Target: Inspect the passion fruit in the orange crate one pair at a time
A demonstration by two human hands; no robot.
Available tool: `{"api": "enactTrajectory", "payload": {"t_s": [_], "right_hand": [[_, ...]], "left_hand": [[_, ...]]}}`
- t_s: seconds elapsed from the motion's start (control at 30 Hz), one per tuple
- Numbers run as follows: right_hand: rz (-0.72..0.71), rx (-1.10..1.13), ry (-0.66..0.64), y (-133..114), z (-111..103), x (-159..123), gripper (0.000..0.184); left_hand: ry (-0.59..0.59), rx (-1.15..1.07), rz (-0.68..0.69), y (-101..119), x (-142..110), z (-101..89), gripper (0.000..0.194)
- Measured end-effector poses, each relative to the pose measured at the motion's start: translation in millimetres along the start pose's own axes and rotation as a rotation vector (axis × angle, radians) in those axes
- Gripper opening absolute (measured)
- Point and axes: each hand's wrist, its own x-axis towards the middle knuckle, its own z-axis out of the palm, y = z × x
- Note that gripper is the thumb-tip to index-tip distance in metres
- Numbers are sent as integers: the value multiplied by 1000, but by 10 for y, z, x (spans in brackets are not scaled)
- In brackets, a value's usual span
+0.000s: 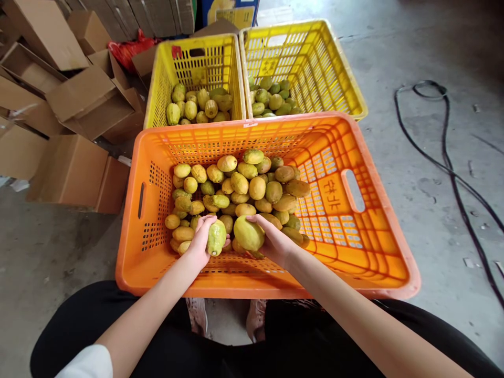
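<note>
A yellow-green, oval fruit (216, 238) with a bumpy skin and a nub at its lower end is held in my left hand (201, 239), the fingers curled around it. My right hand (274, 239) grips a larger, smoother green-yellow fruit (249, 234), with the thumb lying over its top. Both hands are inside the near part of a large orange plastic crate (252, 286). Beneath and beyond them lies a pile of similar oval fruits (240, 183), from yellow to green and brownish. Part of the pile is hidden by my hands.
Behind the orange crate, two yellow crates, a left one (151, 92) and a right one (338, 68), hold more fruits. Cardboard boxes (73, 168) are heaped at the left. A black cable (444, 163) loops across the concrete floor at the right. My legs flank the orange crate's near side.
</note>
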Motion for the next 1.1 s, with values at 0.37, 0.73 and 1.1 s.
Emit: {"api": "enactTrajectory", "payload": {"t_s": [0.37,0.73,1.1], "right_hand": [[11,-57,-48,25,-25,20,21],[41,-101,-23,24,-20,8,21],[-6,-135,-85,72,-105,86,25]], "left_hand": [[13,-31,-67,33,0,24,12],[25,-37,-124,44,-11,35,10],[-67,96,13,-47,-10,-4,17]]}}
